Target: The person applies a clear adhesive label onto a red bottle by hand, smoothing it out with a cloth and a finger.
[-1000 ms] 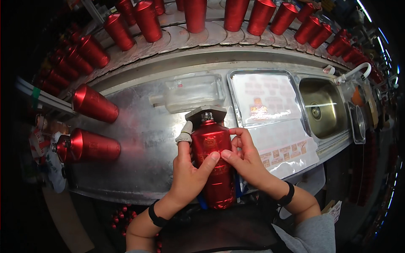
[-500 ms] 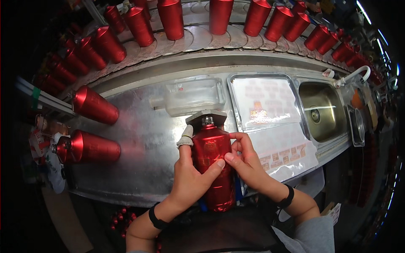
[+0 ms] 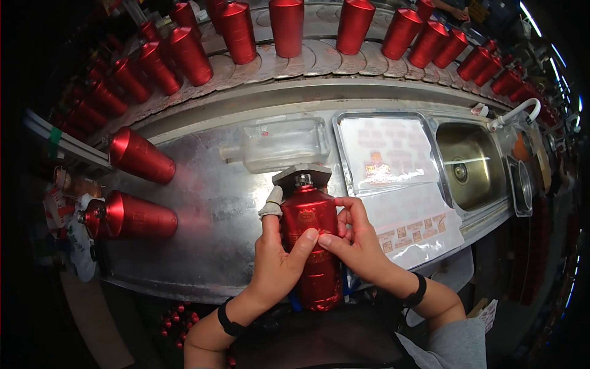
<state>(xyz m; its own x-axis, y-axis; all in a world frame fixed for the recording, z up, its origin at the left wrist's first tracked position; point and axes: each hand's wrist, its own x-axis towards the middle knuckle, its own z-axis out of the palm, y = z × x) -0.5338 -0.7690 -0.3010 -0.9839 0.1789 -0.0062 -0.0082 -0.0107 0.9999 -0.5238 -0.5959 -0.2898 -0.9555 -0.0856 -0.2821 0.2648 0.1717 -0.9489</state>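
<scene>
A shiny red metallic bottle (image 3: pixel 319 286) leans toward me, its bare threaded neck pointing away. Its upper end rests at a dark grey block (image 3: pixel 313 169). On its left side, my left hand (image 3: pixel 276 270) grips it, thumb lying across the front; a white finger cot (image 3: pixel 271 206) covers the index finger. My right hand (image 3: pixel 361 249) holds the right edge, with its thumb pressed on the front and fingers bent beside it. Both thumbs nearly meet at mid-bottle, over small markings partly hidden by them.
A clear glass bottle (image 3: pixel 286 144) lies behind the block. Printed label sheets (image 3: pixel 412 234) lie on a tray (image 3: pixel 339 132) at right, beside a sink (image 3: pixel 470 190). Two red bottles (image 3: pixel 141 215) lie at left, another (image 3: pixel 141 155) behind them. Several stand on the conveyor (image 3: pixel 319 54).
My right thumb has slid left and slightly down the bottle front, and my left thumb has shifted left, bringing them close together. Bottles on the conveyor have moved right.
</scene>
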